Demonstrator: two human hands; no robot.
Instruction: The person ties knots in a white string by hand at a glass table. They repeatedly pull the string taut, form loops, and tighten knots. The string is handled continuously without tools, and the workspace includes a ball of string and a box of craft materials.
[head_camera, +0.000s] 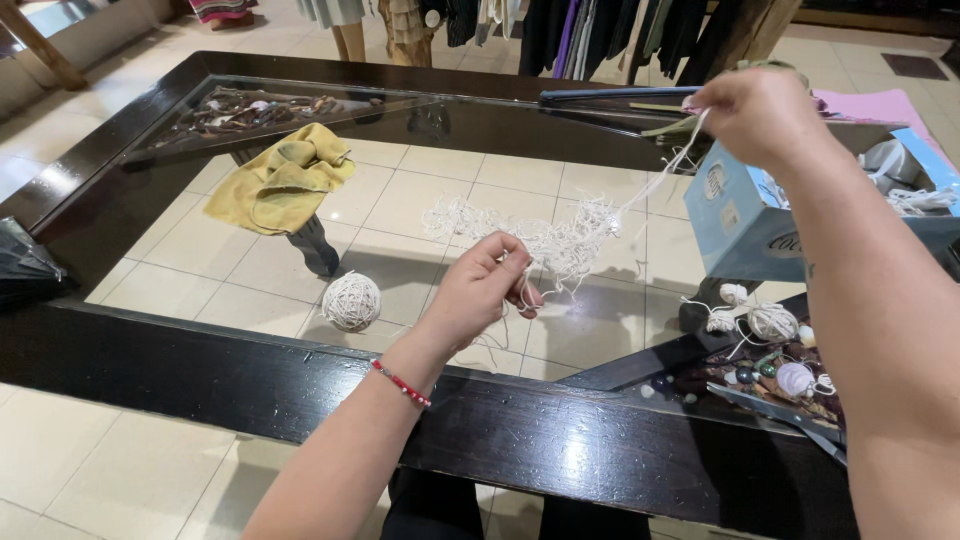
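Observation:
My left hand (485, 285) pinches a strand of white string low over the glass table top, a red bead bracelet on its wrist. My right hand (755, 115) is raised at the upper right and grips the other end of the same string, pulling it taut. Between the hands a loose tangle of white knotted string (555, 235) hangs and rests on the glass. A wound ball of white string (351, 300) lies on the glass just left of my left hand, apart from it.
A yellow cloth (285, 180) lies crumpled at the left on the glass. A light blue box (745, 215) stands at the right. Beads, small string balls and scissors (780, 375) lie at the lower right. The table has a dark wooden frame (250, 385). Clothes hang behind.

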